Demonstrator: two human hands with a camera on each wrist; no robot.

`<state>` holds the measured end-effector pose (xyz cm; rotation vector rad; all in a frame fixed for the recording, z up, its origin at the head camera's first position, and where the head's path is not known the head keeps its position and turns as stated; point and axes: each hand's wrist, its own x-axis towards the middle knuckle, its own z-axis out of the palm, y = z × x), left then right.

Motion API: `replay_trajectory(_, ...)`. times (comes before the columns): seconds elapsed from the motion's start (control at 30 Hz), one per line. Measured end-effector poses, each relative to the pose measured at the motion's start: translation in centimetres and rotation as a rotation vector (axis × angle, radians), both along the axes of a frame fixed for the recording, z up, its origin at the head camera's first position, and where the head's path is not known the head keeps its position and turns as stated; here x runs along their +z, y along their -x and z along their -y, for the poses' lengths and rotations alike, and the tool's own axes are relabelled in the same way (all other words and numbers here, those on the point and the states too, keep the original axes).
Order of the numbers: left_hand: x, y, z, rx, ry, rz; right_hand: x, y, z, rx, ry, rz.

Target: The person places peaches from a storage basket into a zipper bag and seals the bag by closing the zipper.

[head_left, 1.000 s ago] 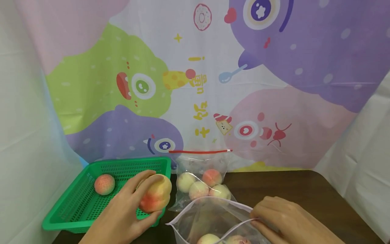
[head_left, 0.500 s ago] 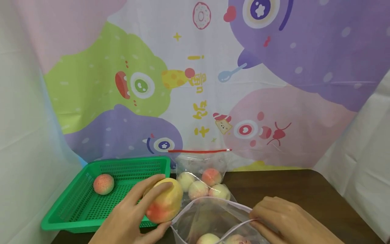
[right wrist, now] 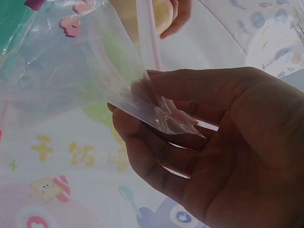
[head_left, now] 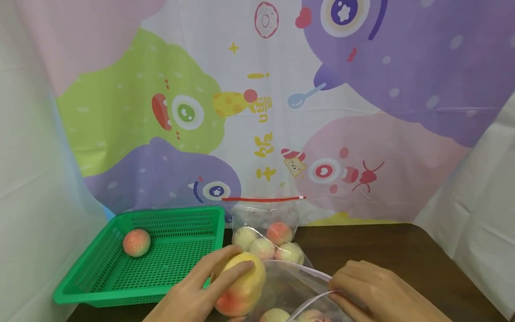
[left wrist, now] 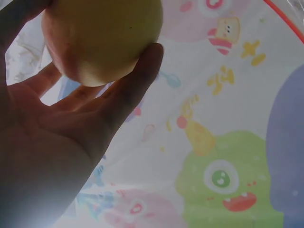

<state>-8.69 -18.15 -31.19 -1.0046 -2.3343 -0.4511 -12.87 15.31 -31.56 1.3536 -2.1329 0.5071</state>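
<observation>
My left hand (head_left: 201, 281) grips a large yellow peach (head_left: 243, 281) with a red blush, fingers over its top. The peach hangs over the left side of the mouth of a clear zip bag (head_left: 281, 286). In the left wrist view the fingers curl round the peach (left wrist: 102, 38). My right hand (head_left: 378, 286) pinches the bag's rim at its right side; in the right wrist view thumb and fingers hold the folded plastic (right wrist: 166, 118). Inside this bag lie a pale peach (head_left: 275, 315) and a pinker peach (head_left: 314, 315), both cut off by the frame's bottom edge.
At the left stands a green basket (head_left: 108, 297) with one pink peach (head_left: 137, 243) in its back left corner. Behind the open bag, a red-zip bag (head_left: 263, 210) holds several peaches. The dark wooden table (head_left: 370, 246) ends at a printed cloth (head_left: 257, 134).
My left hand has carried the yellow peach rightward and lower, from over the basket's right edge to over the bag's mouth. The right hand has stayed nearly still on the bag's rim.
</observation>
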Motion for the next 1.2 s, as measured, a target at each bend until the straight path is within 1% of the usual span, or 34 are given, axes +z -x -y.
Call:
replay_trajectory(0.07,-0.2,-0.2,-0.3,-0.01,0.012,0.037,0.0,0.0,0.0,0.001,0.0,0.005)
replay_trajectory(0.13,-0.3,-0.2,-0.6,-0.025,0.017,0.05,0.1,-0.1,0.0,-0.014,-0.013,0.011)
replay_trajectory(0.2,-0.6,-0.2,-0.9,-0.056,0.023,0.031,0.2,-0.1,0.0,-0.009,-0.011,0.012)
replay_trajectory(0.3,-0.8,-0.1,-1.3,-0.084,0.054,0.005,0.2,-0.2,0.1,-0.01,-0.018,0.007)
replay_trajectory(0.33,-0.9,0.0,-1.4,-0.088,0.066,0.009,0.1,-0.2,0.1,-0.014,-0.022,0.004)
replay_trajectory(0.37,-1.0,0.0,-1.5,-0.088,0.076,0.017,0.1,-0.2,0.1,-0.004,-0.02,0.0)
replay_trajectory(0.47,-1.2,0.0,-1.6,-0.077,0.098,0.072,0.3,-0.3,0.2,-0.002,-0.032,-0.009)
replay_trajectory(0.53,-1.4,0.1,-1.7,-0.067,0.114,0.134,0.4,-0.3,0.2,0.006,-0.035,-0.013)
replay_trajectory(0.6,-1.6,0.4,-1.7,-0.065,0.135,0.172,0.4,-0.3,0.2,0.021,-0.03,-0.01)
replay_trajectory(0.67,-1.8,0.7,-1.7,-0.066,0.164,0.179,0.4,-0.4,0.2,0.026,-0.029,0.002)
replay_trajectory(0.73,-2.0,1.0,-1.6,-0.069,0.176,0.163,0.4,-0.5,0.2,0.025,-0.033,0.019)
replay_trajectory(0.77,-2.2,1.1,-1.6,-0.068,0.175,0.175,0.4,-0.5,0.1,0.024,-0.036,0.026)
replay_trajectory(0.83,-2.3,1.1,-1.6,-0.071,0.169,0.234,0.4,-0.5,0.1,0.024,-0.042,0.034)
replay_trajectory(0.97,-2.6,1.0,-1.8,-0.057,0.173,0.427,0.5,-0.5,0.1,0.037,-0.048,0.03)
replay_trajectory(1.0,-2.6,1.0,-1.9,-0.05,0.187,0.459,0.5,-0.5,0.1,0.042,-0.048,0.026)
replay_trajectory(1.07,-2.6,1.1,-1.9,-0.03,0.211,0.512,0.5,-0.4,0.2,0.055,-0.047,0.018)
replay_trajectory(1.2,-2.7,1.2,-2.0,-0.016,0.223,0.576,0.4,-0.3,0.3,0.072,-0.045,0.011)
